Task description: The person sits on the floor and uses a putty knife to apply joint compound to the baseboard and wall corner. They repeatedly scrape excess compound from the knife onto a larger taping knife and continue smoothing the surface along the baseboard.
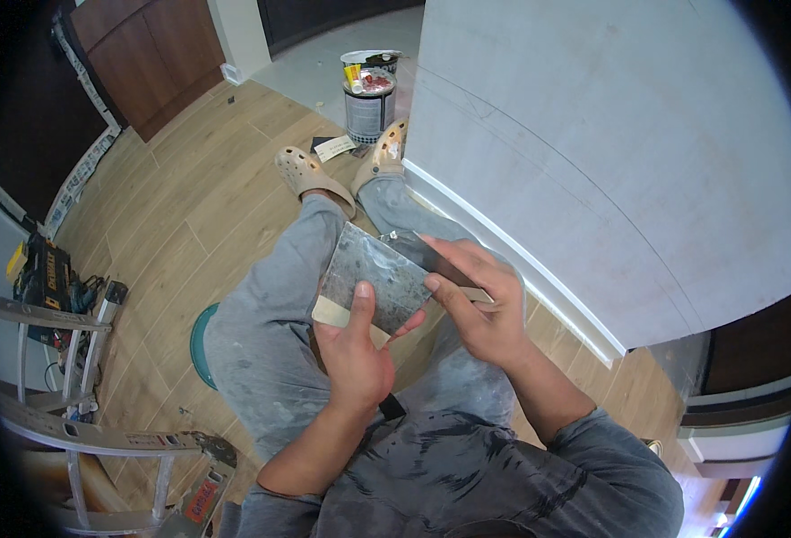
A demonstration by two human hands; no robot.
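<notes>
Over my lap, my left hand (353, 366) grips a wide flat metal putty spreader (376, 276) with a cream back edge. Its thumb lies on the blade, and the grey surface is smeared. A second, darker putty spreader (420, 255) is in my right hand (487, 309), its far corner carrying a little pale putty. The two blades overlap or lie very close; whether they touch, I cannot tell. My right thumb rests by the right edge of the left spreader.
Beyond my clogs stand metal cans (370, 115), with a yellow tube (353, 77) on the front lid. Another spreader (334, 147) lies on the floor nearby. A pale wall (583, 152) rises at right. An aluminium ladder (99, 437) and a black tool case (50, 280) are at left.
</notes>
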